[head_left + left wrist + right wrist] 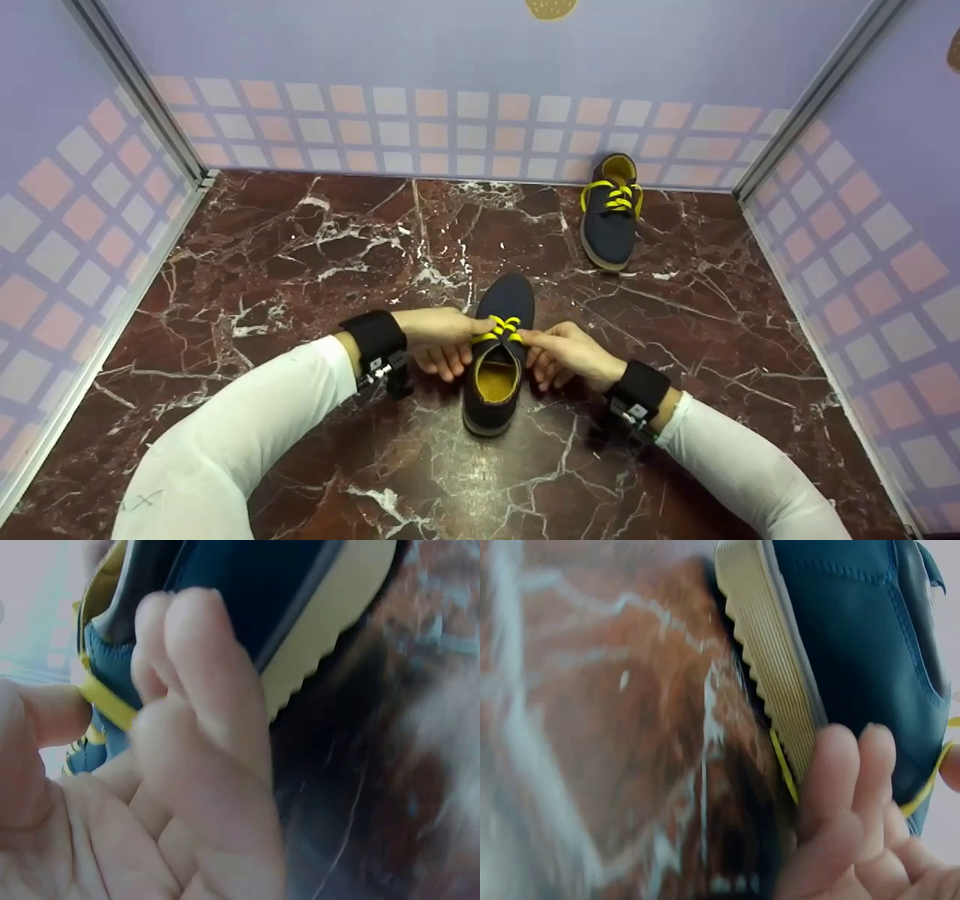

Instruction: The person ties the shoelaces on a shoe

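I see a marbled tabletop [322, 450] carrying one navy lace-up shoe [506, 296], upright, toe away, between my left hand [442, 339] and right hand [568, 355]. Each grip pinches yellow lace [110, 703], as I read it. Uneven pulling could twist the shoe; a loose pinch could let the lace slip.

Head view's bright w/ glare on marble surface [476, 472] at btm ctr; L wrist view's washed out upper L, fingers [214, 645] soft; R wrist view blurs at L.
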The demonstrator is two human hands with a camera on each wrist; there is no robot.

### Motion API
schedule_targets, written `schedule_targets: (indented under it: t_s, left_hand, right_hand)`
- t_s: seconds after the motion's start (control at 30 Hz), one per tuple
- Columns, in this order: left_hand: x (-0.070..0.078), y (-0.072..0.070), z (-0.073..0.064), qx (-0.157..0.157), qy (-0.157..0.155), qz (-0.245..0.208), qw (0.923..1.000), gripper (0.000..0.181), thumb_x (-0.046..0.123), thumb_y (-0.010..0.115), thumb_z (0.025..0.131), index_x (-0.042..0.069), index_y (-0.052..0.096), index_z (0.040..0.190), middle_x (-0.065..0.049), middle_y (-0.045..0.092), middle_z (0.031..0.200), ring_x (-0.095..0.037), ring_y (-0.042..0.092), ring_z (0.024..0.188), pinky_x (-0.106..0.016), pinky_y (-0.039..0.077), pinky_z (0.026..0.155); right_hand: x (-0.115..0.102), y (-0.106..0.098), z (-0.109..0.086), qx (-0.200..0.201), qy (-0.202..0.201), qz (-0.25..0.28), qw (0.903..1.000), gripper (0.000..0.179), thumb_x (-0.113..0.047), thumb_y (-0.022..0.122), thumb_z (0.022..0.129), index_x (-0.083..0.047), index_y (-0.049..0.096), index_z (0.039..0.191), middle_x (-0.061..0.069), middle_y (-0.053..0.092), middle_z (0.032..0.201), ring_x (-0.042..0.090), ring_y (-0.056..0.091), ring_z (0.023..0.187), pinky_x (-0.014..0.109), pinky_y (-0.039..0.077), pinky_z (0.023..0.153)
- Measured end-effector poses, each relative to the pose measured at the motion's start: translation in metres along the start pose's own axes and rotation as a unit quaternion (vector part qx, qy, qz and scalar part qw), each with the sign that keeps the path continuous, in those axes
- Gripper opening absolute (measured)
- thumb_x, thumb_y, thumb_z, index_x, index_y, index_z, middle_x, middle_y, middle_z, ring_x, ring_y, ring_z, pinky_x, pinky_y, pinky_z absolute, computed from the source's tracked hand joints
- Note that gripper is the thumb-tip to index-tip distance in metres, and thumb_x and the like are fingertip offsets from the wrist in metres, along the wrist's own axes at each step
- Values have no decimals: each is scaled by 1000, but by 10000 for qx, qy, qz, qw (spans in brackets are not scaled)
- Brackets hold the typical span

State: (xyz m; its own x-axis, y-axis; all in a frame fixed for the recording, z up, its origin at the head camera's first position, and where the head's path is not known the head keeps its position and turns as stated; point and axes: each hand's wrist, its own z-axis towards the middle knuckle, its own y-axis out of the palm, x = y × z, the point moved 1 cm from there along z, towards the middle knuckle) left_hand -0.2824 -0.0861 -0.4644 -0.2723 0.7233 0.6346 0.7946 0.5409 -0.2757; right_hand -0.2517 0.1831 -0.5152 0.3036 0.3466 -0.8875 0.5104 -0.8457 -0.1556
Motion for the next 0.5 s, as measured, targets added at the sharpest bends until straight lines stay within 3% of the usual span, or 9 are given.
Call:
schedule_targets:
  t_s: [0.2,0.33,0.4,0.5]
  left_hand:
    - [1,10,3,477,298,-546,9969,50,54,61,113,13,69,85,0,72,71,-11,70,59,-24,58,53]
    - [7,10,4,972,926,-549,9894,33,30,67,110,7,75,87,0,71,69,-11,70,57,-25,60,53]
    - [9,8,5,1379,1371,-327,9804,27,22,66,106,6,78,88,-1,73,68,-11,70,56,-27,61,53]
    - [10,6,6,2106,2065,-1,9555,23,18,65,101,6,80,88,-5,76,72,-11,68,57,-25,60,53]
  right_hand:
    - [1,1,2,877,-423,-54,9952,35,-36,84,101,-11,73,79,-3,74,64,11,72,55,23,56,50]
    - [-2,0,0,1580,-1152,-402,9799,29,-25,90,97,-7,75,79,6,76,65,12,71,53,22,56,49]
    - [-4,1,-1,1913,-1583,-633,9666,24,-19,90,95,-4,78,82,13,77,68,12,69,52,21,54,49]
    - [-5,2,0,2290,-2113,-944,9455,16,-14,88,96,-3,82,88,20,80,76,8,66,52,19,52,51]
